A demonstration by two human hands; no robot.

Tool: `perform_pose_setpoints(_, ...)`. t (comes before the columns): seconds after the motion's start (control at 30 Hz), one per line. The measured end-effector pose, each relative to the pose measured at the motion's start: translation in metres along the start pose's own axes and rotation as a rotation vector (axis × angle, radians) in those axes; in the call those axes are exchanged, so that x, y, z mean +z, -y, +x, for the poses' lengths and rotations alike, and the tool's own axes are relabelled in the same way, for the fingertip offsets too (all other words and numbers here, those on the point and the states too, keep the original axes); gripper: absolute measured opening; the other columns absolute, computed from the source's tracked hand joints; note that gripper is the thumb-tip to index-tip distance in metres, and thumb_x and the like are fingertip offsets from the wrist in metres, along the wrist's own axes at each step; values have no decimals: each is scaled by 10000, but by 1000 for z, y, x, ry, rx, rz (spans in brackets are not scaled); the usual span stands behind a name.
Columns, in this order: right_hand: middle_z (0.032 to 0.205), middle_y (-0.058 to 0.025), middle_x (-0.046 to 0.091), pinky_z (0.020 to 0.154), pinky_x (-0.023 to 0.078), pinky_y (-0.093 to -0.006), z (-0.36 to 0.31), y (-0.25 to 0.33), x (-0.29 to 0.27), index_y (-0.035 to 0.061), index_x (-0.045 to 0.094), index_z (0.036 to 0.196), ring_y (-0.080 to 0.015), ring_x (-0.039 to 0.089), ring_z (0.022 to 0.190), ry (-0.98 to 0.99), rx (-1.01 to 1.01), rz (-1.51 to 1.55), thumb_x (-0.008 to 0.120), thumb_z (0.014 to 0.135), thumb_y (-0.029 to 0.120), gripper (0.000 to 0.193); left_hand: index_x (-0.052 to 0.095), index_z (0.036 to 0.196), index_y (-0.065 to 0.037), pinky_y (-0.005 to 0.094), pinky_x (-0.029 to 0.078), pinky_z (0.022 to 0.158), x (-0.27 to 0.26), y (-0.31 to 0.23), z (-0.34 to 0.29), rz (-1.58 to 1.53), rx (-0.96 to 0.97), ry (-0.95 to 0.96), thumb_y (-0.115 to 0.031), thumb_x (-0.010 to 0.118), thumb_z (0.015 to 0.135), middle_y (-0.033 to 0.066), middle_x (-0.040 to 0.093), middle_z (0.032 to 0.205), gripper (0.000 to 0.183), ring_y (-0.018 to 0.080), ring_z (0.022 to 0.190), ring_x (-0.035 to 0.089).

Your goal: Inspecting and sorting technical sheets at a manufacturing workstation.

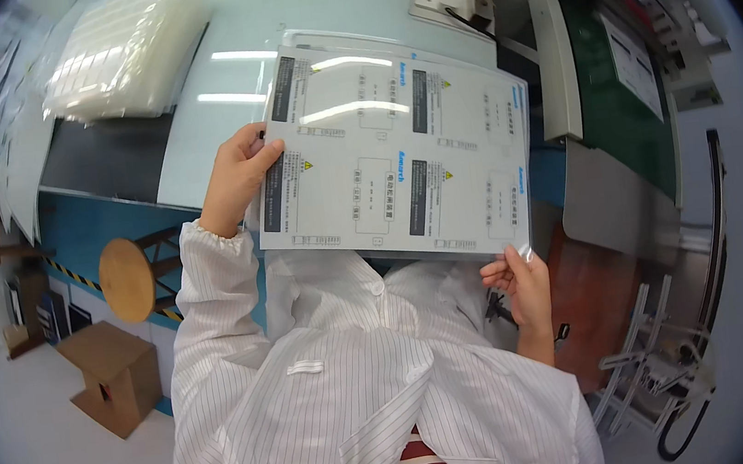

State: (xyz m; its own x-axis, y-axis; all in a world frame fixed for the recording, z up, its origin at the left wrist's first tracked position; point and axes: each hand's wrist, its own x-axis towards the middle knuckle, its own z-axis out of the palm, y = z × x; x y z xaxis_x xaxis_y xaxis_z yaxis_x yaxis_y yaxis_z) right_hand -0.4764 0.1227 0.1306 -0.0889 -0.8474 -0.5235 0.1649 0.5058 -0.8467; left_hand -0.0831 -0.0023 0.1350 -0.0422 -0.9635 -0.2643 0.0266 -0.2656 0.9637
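Note:
A glossy printed film sheet (338,148) is spread between my hands, above my lap and the near edge of the table. It carries several printed panels with black blocks, blue lettering and small yellow triangles. My left hand (235,179) is closed on the sheet's left edge, thumb on top and fingers underneath. At the lower right corner my right hand (526,285) pinches the same sheet between thumb and fingers. Another clear edge shows past the top of the sheet; whether it is a second layer, I cannot tell. Light bars reflect off the upper half.
The pale table (334,5) bears a stack in clear plastic wrap (122,54) and a dark mat (107,158) at the left. A machine (555,66) with a green bed (610,101) stands right. Lower down are a round wooden stool (127,280), cardboard box (114,366) and metal frame (646,356).

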Motion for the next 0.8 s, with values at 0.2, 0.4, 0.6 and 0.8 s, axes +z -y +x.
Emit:
perform_pose_setpoints(0.2,620,-72,592,405,445,-197,-2,-10,10,-40,570,900,-106,570,481,-180,-126,-102,603,914,179,222,583,1052,42,226,363,493,-6,-3,24,428,114,-58,-186,680,838,-11,537,672,328,50,566,450)
perform_pose_setpoints(0.4,616,-58,584,380,415,-193,-6,-16,12,-43,572,897,-83,544,459,-277,-149,-226,620,908,207,255,556,1008,2,227,366,504,-12,5,28,647,198,-183,-230,736,790,-20,456,634,366,68,568,417)
perform_pose_setpoints(0.6,546,-45,549,366,380,-184,-3,-14,14,1,539,764,-71,523,432,-325,-113,-343,658,884,260,309,535,1024,-8,235,374,514,-11,5,32,721,213,-202,-253,743,792,-17,443,641,395,80,573,418)
perform_pose_setpoints(0.8,540,-22,503,412,368,-241,-1,-25,-6,81,398,671,-90,481,450,-458,-214,-814,724,818,358,453,513,1020,-6,257,388,528,-12,4,33,830,188,-198,-287,742,801,11,453,639,424,111,580,437)
